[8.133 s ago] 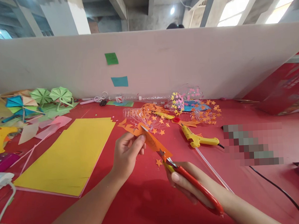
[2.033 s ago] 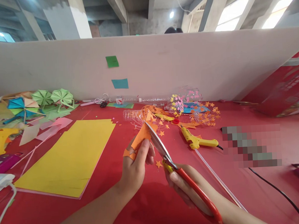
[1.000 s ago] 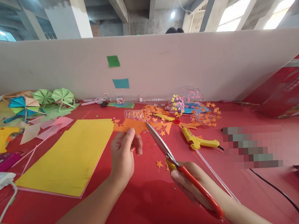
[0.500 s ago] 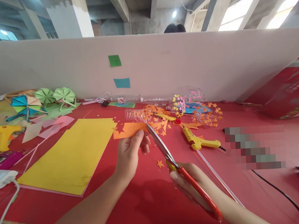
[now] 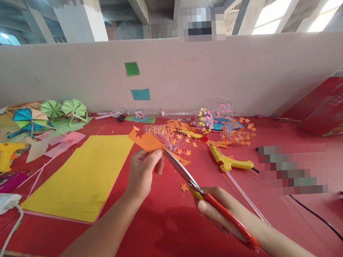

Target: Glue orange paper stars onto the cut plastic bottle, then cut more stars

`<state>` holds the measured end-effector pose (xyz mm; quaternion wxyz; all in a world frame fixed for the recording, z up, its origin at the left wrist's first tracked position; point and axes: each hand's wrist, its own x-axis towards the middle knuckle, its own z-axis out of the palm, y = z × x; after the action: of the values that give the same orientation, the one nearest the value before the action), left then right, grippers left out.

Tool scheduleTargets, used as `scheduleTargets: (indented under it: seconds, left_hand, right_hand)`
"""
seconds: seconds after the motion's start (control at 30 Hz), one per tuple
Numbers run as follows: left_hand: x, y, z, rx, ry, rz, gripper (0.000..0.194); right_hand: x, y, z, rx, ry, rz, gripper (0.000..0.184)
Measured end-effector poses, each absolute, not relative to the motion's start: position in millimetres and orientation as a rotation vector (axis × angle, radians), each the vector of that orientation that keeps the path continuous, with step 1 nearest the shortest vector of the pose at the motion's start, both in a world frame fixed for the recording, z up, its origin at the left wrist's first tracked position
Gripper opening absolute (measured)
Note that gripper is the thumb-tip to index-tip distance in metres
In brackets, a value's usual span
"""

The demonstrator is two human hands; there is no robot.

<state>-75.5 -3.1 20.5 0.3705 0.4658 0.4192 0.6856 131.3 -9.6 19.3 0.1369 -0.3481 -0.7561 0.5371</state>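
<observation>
Between thumb and fingers, my left hand (image 5: pixel 143 168) pinches a piece of orange paper (image 5: pixel 149 142) whose edges are cut ragged. My right hand (image 5: pixel 218 206) is closed round the red handles of a pair of scissors (image 5: pixel 181 167). The blade tips point up and left and meet the paper's right part, just beside my left fingers. On the red table below the blades lies one small orange paper star (image 5: pixel 184 187). Behind the paper is a clear plastic bottle piece (image 5: pixel 171 132) with many orange stars on and around it.
Yellow paper sheets (image 5: pixel 82 175) lie at the left. A yellow glue gun (image 5: pixel 227 161) with a clear glue stick rests at the right, another glue gun (image 5: pixel 3 154) at the far left. Folded paper umbrellas (image 5: pixel 72 107) and a star-covered bottle (image 5: pixel 207 119) stand near the white partition (image 5: pixel 228 71).
My left hand has turned and drawn the orange paper slightly down and left, so it now tilts. The scissors have shifted a little left and down with it.
</observation>
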Motion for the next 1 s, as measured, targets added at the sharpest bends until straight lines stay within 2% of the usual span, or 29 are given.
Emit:
scheduleTargets:
  seconds: [0.27,0.57,1.0]
  left_hand:
    - [-82.9,-1.0,22.1,1.215,0.975,1.685,0.026]
    - [-86.3,1.4,21.7,1.192,0.966,1.640,0.023]
    - [-90.8,1.1,25.3,1.197,0.977,1.594,0.026]
  right_hand:
    - [137.1,-5.1,17.2,-0.918,-2.239,1.619,0.054]
    - [135.4,-6.1,21.5,-1.024,-2.195,1.656,0.055]
    - [134.5,-3.9,18.3,-1.008,-2.166,1.654,0.052]
